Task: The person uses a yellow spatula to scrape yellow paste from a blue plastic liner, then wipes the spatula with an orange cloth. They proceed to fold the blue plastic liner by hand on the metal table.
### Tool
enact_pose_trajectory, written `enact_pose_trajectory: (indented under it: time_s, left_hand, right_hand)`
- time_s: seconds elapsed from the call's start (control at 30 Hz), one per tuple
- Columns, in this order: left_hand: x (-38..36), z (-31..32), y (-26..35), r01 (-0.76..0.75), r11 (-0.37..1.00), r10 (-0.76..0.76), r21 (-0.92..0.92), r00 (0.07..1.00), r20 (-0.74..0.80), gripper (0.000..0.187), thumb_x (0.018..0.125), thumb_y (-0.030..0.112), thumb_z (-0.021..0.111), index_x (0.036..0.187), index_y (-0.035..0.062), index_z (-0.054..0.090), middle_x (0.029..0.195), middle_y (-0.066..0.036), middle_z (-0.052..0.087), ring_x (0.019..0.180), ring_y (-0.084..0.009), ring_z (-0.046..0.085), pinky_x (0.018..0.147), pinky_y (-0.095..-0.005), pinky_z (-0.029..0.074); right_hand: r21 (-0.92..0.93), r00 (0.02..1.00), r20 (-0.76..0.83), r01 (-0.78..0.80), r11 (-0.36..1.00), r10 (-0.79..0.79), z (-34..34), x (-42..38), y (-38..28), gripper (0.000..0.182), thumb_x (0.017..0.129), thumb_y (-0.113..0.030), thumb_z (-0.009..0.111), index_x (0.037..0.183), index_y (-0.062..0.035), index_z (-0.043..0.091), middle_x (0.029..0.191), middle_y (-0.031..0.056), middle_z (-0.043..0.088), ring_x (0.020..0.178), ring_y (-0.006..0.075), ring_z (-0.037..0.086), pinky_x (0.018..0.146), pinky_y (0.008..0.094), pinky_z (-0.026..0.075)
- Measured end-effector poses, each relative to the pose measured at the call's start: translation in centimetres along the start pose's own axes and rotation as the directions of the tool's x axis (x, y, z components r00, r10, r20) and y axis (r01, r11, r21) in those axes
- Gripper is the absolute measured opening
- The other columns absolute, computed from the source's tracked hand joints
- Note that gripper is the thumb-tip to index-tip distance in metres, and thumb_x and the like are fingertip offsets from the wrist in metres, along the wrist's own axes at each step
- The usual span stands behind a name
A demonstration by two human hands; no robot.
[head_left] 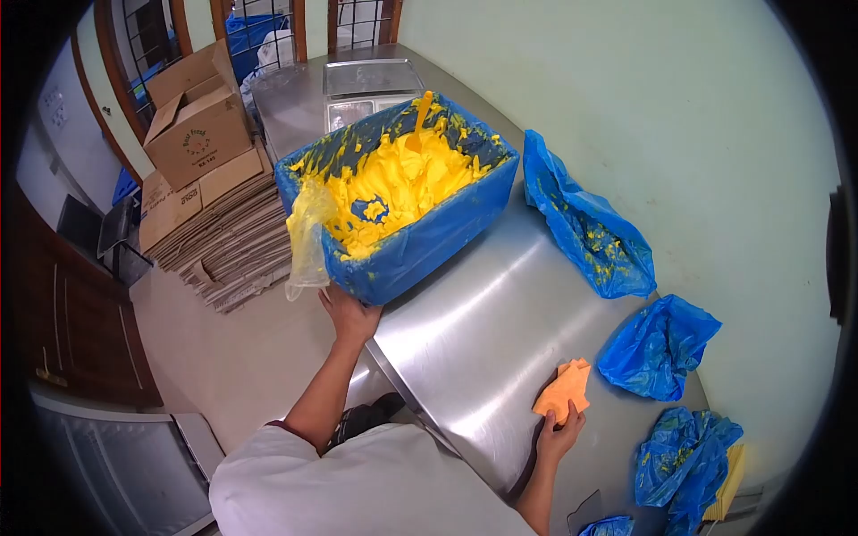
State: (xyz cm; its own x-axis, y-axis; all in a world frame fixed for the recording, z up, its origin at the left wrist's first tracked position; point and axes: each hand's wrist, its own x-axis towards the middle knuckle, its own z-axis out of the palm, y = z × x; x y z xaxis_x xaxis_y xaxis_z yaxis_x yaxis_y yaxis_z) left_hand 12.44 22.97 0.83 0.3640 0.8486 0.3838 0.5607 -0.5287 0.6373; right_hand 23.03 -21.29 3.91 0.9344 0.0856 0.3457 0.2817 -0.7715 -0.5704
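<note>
A blue-lined bin [429, 234] full of yellow creamy stuff [402, 179] stands on the steel table [465, 313], with an orange spatula [420, 121] stuck upright in it. A clear plastic bag [308, 246], smeared yellow, hangs over its near left corner. My left hand [351, 313] is at the bin's lower near corner, by the table edge; its fingers are partly hidden beneath the bin. My right hand [561, 431] holds a folded orange cloth [566, 390] against the table top, fingers closed on its near end.
Crumpled blue bags [594, 237], [660, 348], [684, 464] with yellow residue lie along the wall side. A scale [371, 85] sits behind the bin. Flattened cardboard [223, 228] is stacked at left under an open carton [201, 129]. The table edge runs close to my body.
</note>
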Motion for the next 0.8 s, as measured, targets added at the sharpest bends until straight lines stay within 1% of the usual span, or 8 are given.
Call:
enact_pose_trajectory:
  time_s: [0.23, 0.33, 0.4, 0.47, 0.53, 0.63, 0.77, 0.8]
  left_hand:
    - [7.1, 1.5, 1.0, -0.023, 0.998, 0.017, 0.066, 0.997, 0.081, 0.093, 0.069, 0.042, 0.076, 0.141, 0.0031, 0.032, 0.143, -0.022, 0.035, 0.138, -0.0389, 0.026, 0.112, -0.0616, 0.009]
    - [8.9, 1.1, 0.7, -0.016, 0.997, 0.008, 0.076, 0.994, 0.105, 0.094, 0.068, 0.042, 0.077, 0.141, 0.0036, 0.03, 0.143, -0.02, 0.036, 0.138, -0.0388, 0.025, 0.111, -0.0616, 0.01]
    - [9.0, 0.7, 0.1, -0.001, 0.998, -0.007, 0.068, 0.993, 0.114, 0.094, 0.068, 0.042, 0.077, 0.141, 0.0035, 0.031, 0.143, -0.02, 0.036, 0.138, -0.039, 0.026, 0.111, -0.0617, 0.012]
    - [9.2, 0.9, -0.1, -0.019, 0.999, 0.015, 0.038, 0.993, 0.117, 0.094, 0.068, 0.042, 0.077, 0.14, 0.0033, 0.032, 0.143, -0.021, 0.036, 0.137, -0.0394, 0.027, 0.11, -0.0619, 0.014]
    - [9.0, 0.9, -0.5, -0.037, 0.998, 0.031, 0.05, 0.993, 0.11, 0.093, 0.068, 0.039, 0.077, 0.14, 0.0031, 0.031, 0.142, -0.022, 0.037, 0.134, -0.0399, 0.031, 0.109, -0.062, 0.016]
    - [8.5, 0.9, -1.5, -0.056, 0.998, 0.056, 0.003, 0.994, 0.093, 0.089, 0.068, 0.034, 0.075, 0.139, 0.002, 0.033, 0.14, -0.024, 0.039, 0.131, -0.0406, 0.036, 0.107, -0.0606, 0.021]
    - [8.4, 1.3, -1.3, -0.169, 0.986, 0.169, 0.009, 0.985, 0.047, 0.074, 0.071, 0.033, 0.074, 0.13, -0.0008, 0.044, 0.131, -0.024, 0.048, 0.123, -0.0425, 0.043, 0.101, -0.0528, 0.03]
    - [8.5, 1.2, -1.0, -0.207, 0.978, 0.208, 0.038, 0.978, -0.028, 0.068, 0.073, 0.036, 0.075, 0.124, -0.0013, 0.05, 0.125, -0.024, 0.053, 0.117, -0.0433, 0.048, 0.099, -0.0496, 0.034]
  right_hand:
    - [-0.097, 1.0, 0.005, -0.005, 0.995, 0.005, -0.4, 1.2, -1.2, 0.049, 0.084, -0.014, 0.067, 0.129, -0.0048, 0.051, 0.124, 0.0189, 0.048, 0.113, 0.0353, 0.051, 0.093, 0.0398, 0.044]
    - [-0.118, 0.976, -0.162, -0.166, 0.979, 0.146, -2.5, 3.7, -6.8, 0.051, 0.086, -0.018, 0.064, 0.13, -0.0006, 0.048, 0.128, 0.0215, 0.046, 0.117, 0.0357, 0.047, 0.097, 0.0415, 0.041]
    - [0.284, 0.98, -0.194, 0.098, 0.954, -0.043, 0.7, 5.9, -10.7, 0.043, 0.089, -0.017, 0.059, 0.129, -0.0029, 0.05, 0.129, 0.0174, 0.049, 0.116, 0.0314, 0.048, 0.096, 0.0394, 0.042]
    - [0.482, 0.963, 0.268, -0.137, 0.865, 0.003, 5.0, 8.1, -16.6, 0.039, 0.091, -0.014, 0.055, 0.129, -0.0048, 0.051, 0.131, 0.0129, 0.051, 0.117, 0.0283, 0.05, 0.096, 0.0386, 0.043]
    - [0.566, 0.853, 0.487, -0.144, 0.812, -0.188, 13.9, 10.1, -18.5, 0.05, 0.09, -0.001, 0.051, 0.138, -0.0102, 0.047, 0.141, 0.0123, 0.047, 0.121, 0.0268, 0.051, 0.096, 0.0374, 0.046]
    - [0.665, 0.806, 0.532, -0.21, 0.716, -0.259, 24.9, 10.9, -23.7, 0.064, 0.09, 0.005, 0.049, 0.149, -0.0109, 0.029, 0.139, 0.0137, 0.048, 0.123, 0.0225, 0.049, 0.096, 0.0313, 0.045]
    - [0.765, 0.724, 0.606, -0.417, 0.49, -0.33, 31.6, 12.5, -28.0, 0.07, 0.08, 0.015, 0.042, 0.145, -0.0083, 0.034, 0.139, 0.012, 0.047, 0.126, 0.0214, 0.047, 0.102, 0.0302, 0.039]
    - [0.815, 0.788, 0.536, -0.389, 0.429, -0.303, 32.9, 12.3, -28.2, 0.068, 0.078, 0.016, 0.04, 0.142, -0.0068, 0.038, 0.136, 0.0113, 0.049, 0.126, 0.0209, 0.048, 0.103, 0.03, 0.038]
